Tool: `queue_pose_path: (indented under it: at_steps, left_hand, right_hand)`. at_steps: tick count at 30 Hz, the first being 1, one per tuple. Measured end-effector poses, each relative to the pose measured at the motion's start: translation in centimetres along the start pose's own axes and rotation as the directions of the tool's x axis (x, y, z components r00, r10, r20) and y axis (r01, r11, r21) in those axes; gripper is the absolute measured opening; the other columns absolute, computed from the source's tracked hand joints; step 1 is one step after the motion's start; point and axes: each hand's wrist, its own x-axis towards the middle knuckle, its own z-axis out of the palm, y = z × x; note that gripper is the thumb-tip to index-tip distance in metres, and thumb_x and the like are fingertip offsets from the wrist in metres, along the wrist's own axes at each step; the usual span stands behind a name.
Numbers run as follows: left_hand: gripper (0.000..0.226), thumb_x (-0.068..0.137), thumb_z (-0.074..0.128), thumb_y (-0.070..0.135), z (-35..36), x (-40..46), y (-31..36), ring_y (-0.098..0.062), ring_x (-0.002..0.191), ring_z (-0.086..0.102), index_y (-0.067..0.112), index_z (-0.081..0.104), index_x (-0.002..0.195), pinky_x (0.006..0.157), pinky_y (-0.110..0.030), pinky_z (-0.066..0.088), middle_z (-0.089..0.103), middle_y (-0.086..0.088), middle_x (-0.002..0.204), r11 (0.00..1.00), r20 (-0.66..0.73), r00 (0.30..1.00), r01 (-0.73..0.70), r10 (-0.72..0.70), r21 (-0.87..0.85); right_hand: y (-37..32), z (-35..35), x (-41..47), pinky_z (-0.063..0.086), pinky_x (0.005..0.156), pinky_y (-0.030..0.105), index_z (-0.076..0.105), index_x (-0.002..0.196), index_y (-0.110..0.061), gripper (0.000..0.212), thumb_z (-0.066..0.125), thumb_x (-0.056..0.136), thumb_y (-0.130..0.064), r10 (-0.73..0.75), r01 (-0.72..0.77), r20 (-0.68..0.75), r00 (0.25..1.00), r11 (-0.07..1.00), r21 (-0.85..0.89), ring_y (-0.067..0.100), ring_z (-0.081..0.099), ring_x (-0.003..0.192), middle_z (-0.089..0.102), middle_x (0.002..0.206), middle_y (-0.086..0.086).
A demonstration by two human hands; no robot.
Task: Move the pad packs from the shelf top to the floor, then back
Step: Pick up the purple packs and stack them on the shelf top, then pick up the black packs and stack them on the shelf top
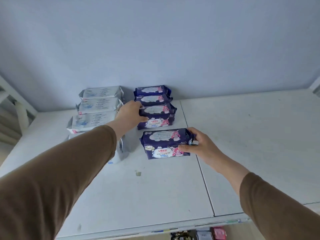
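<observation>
Gripping the nearest dark-blue plastic pad pack (166, 144) by its right end, the right hand (195, 146) curls its thumb over the front face and its fingers over the top edge; the pack rests on the white shelf top (242, 135), apart from the row behind it. Farther in, the left hand (130, 115) holds the left end of the next dark-blue pack (158, 116), thumb low on the front and fingers over the top. Two more dark-blue packs (152, 96) stand behind it, touching, up against the pale blue wall (155, 40). To the left runs a row of silver-white packs (97, 108), the nearest partly hidden by the brown sleeve (60, 179).
</observation>
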Motion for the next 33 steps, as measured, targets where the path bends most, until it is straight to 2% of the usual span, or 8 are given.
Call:
queue_pose_path:
  at_steps: [5,10,14,19,22,25,28,33]
  left_hand:
    - [0.053,0.078,0.074,0.046,0.0,1.0,-1.0,-0.028,0.099,0.061,0.012,0.055,0.114,0.085,-0.043,0.052,0.064,-0.007,0.108,0.998,0.028,0.999,-0.039,0.038,0.042]
    - [0.069,0.078,0.075,0.045,-2.1,0.3,-1.6,-0.029,0.115,0.051,0.014,0.05,0.134,0.096,-0.04,0.044,0.05,-0.01,0.125,0.996,0.043,0.995,-0.089,0.088,0.02]
    - [0.052,0.084,0.07,0.033,-4.3,-2.4,-2.1,-0.028,0.119,0.048,0.016,0.055,0.131,0.098,-0.039,0.041,0.05,-0.009,0.125,0.994,-0.078,0.993,-0.096,0.092,-0.045]
    - [0.04,0.087,0.066,0.029,-5.1,-6.9,-2.3,-0.03,0.116,0.048,0.018,0.058,0.125,0.095,-0.036,0.039,0.05,-0.008,0.127,0.994,-0.129,0.99,-0.072,0.062,-0.077]
    - [0.039,0.088,0.064,0.029,-4.6,-9.4,-1.8,-0.025,0.115,0.047,0.02,0.057,0.125,0.087,-0.032,0.038,0.052,-0.003,0.122,0.997,-0.144,0.989,-0.03,0.019,-0.076]
    - [0.039,0.088,0.063,0.025,-4.0,-12.3,-0.5,-0.026,0.115,0.047,0.019,0.057,0.126,0.092,-0.034,0.039,0.054,-0.004,0.12,0.997,-0.137,0.99,0.021,-0.032,-0.081]
    - [0.039,0.089,0.064,0.027,-3.1,-16.6,1.7,-0.028,0.115,0.048,0.018,0.057,0.126,0.092,-0.039,0.042,0.055,-0.006,0.121,0.994,-0.151,0.984,0.085,-0.095,-0.074]
    - [0.04,0.089,0.065,0.032,0.9,-25.8,6.4,-0.025,0.119,0.049,0.02,0.057,0.127,0.096,-0.041,0.044,0.057,-0.001,0.126,0.986,-0.129,0.982,0.125,-0.139,-0.113]
  right_hand:
    - [0.1,1.3,2.0,0.054,0.074,0.016,0.063,0.123,-0.022,0.05,0.081,0.08,-0.005,0.041,-0.041,-0.014,0.999,0.999,0.023,0.008,0.071,0.099,0.072,0.114,0.002]
    - [-0.6,2.3,3.9,0.055,0.079,0.016,0.058,0.13,-0.018,0.052,0.078,0.084,-0.006,0.071,-0.071,-0.032,0.997,0.997,-0.003,0.009,0.069,0.104,0.07,0.12,0.0]
    - [-0.8,2.7,5.9,0.054,0.084,0.016,0.056,0.129,-0.016,0.048,0.075,0.086,-0.007,0.072,-0.076,-0.045,0.996,0.994,-0.073,0.004,0.066,0.1,0.068,0.122,0.001]
    - [-0.1,3.2,7.8,0.052,0.098,0.039,0.054,0.129,-0.011,0.051,0.078,0.084,-0.012,0.073,-0.102,-0.136,0.988,0.97,-0.22,0.022,0.066,0.108,0.067,0.125,0.007]
    - [0.1,3.1,7.4,0.05,0.096,0.037,0.049,0.134,-0.012,0.066,0.084,0.079,-0.021,0.079,-0.136,-0.233,0.969,0.961,-0.239,0.021,0.062,0.111,0.061,0.13,0.005]
    - [-0.2,3.0,5.3,0.043,0.101,0.035,0.045,0.138,-0.012,0.071,0.083,0.079,-0.026,0.038,-0.123,-0.302,0.952,0.955,-0.27,0.022,0.052,0.124,0.051,0.139,0.006]
    - [-0.9,2.5,0.6,0.039,0.096,0.028,0.054,0.13,-0.014,0.053,0.077,0.083,-0.024,-0.107,0.003,-0.247,0.963,0.922,-0.387,0.021,0.052,0.124,0.055,0.133,0.006]
    - [-1.6,1.1,-10.4,0.04,0.098,0.027,0.061,0.125,-0.019,0.039,0.071,0.087,-0.023,-0.216,0.181,0.004,0.976,0.809,-0.559,0.018,0.052,0.122,0.06,0.128,0.001]
